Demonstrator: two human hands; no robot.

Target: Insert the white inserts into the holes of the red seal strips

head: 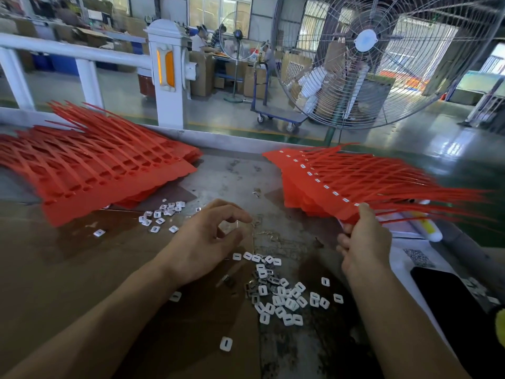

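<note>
Fan: large, caged, standing beyond the table.
Railing: white, behind the table.
Trolley: blue, on the floor.
Phone: dark, at right.

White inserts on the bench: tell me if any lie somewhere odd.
Most white inserts sit in a loose heap near the hands, with a smaller cluster by the left red strips. A few strays lie apart, one near the bottom. Nothing looks damaged.
</note>
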